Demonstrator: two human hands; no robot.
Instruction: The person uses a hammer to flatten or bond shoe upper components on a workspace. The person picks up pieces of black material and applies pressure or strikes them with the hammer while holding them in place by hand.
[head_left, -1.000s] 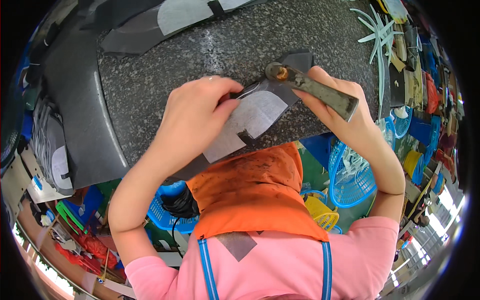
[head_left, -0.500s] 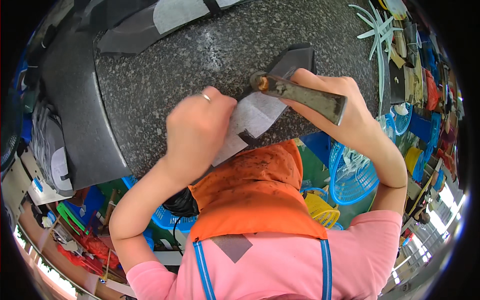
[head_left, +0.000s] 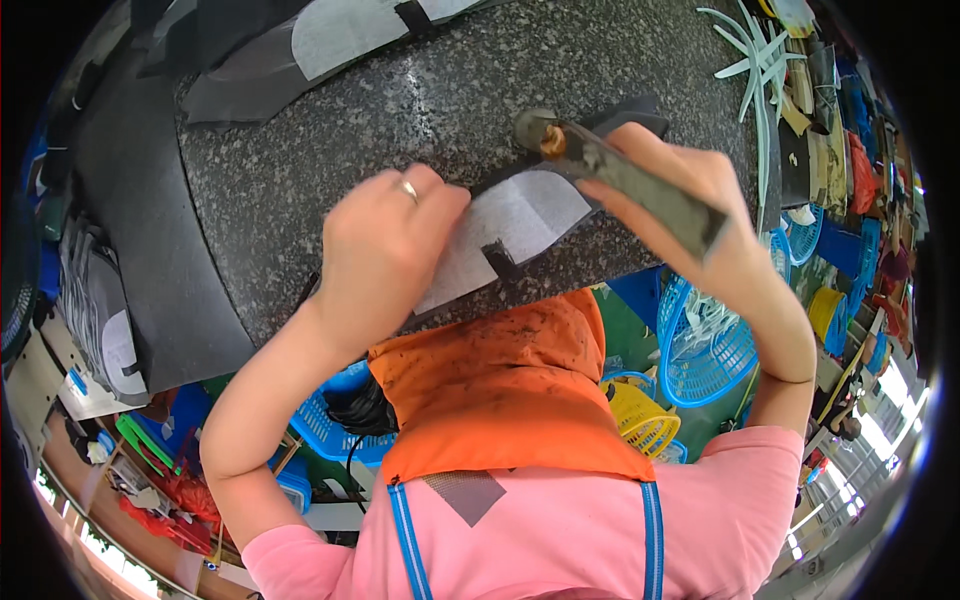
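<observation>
The dark fabric piece with the white lining (head_left: 515,225) lies flat near the front edge of the speckled granite table (head_left: 330,130), between your two hands. Your left hand (head_left: 385,255) presses down on its left part, fingers bent and closed over the material, so that end is pinned. Your right hand (head_left: 690,195) is wrapped tight around the handle of a worn metal tool (head_left: 620,180), whose round head sits at the far edge of the piece, on or just above the dark border; you cannot tell from here whether it touches.

To do this step well, I judge you should keep the left hand flat and firm so the piece does not creep or wrinkle while the tool works. Hold the head level over the seam, not tilted, and work along the edge in short overlapping passes, keeping your left fingertips well clear of it. The small black tab (head_left: 500,260) at the near edge looks loose; see that it lies flat before the tool reaches it.

Farther off, more dark and white cut pieces (head_left: 330,40) lie at the far left of the table, and pale green strips (head_left: 755,60) lie at the far right. Your orange apron (head_left: 505,390) hangs below the table edge, with blue baskets (head_left: 710,340) and a yellow basket (head_left: 640,415) on the floor to the right.
</observation>
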